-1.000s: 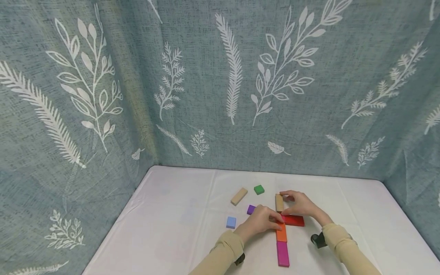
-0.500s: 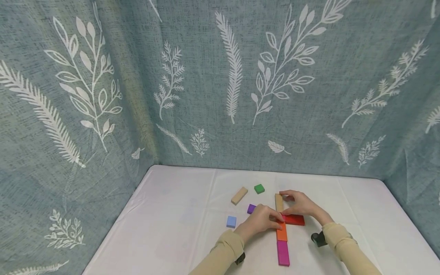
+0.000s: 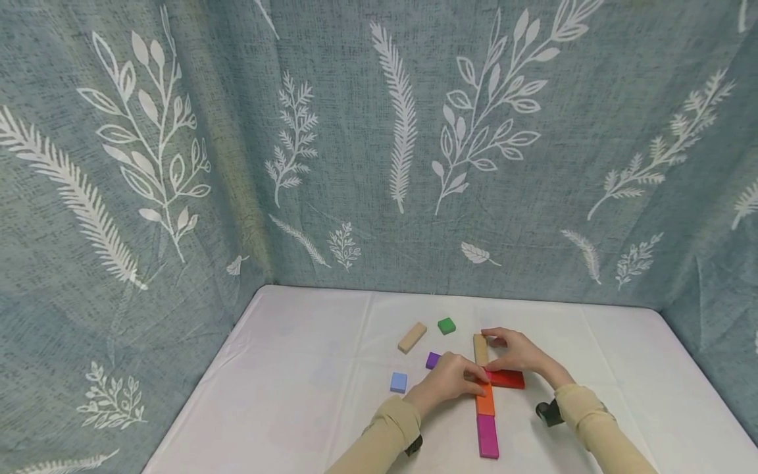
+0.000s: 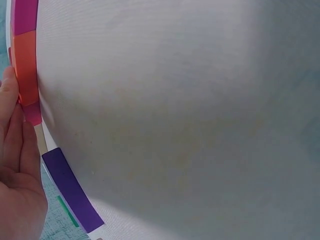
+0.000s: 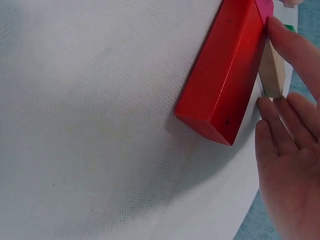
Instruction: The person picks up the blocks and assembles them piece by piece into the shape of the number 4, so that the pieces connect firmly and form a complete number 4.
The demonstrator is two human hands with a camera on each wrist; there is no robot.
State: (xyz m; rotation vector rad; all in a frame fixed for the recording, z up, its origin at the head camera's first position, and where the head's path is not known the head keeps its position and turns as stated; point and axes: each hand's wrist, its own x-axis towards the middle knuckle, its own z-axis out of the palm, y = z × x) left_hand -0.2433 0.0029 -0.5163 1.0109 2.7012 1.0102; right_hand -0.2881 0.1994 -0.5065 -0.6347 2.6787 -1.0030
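Observation:
Wooden blocks form a line: a magenta block (image 3: 487, 436) nearest me, an orange block (image 3: 485, 404), a small pink piece (image 4: 33, 114), then a natural wood block (image 3: 480, 350). A red block (image 3: 509, 379) juts out to the right. My left hand (image 3: 447, 378) lies beside the line, its fingertips touching the orange and pink pieces. My right hand (image 3: 520, 351) grips the natural wood block lengthwise, with the thumb at its near end and the fingers at its far end. Part of the pink piece is hidden by the hands.
Left of the line are a purple block (image 3: 433, 360), partly behind my left hand, a light blue block (image 3: 399, 382), a second natural wood block (image 3: 412, 337) and a green block (image 3: 447, 326). A patterned curtain (image 3: 355, 164) rises behind the white table (image 3: 284, 368).

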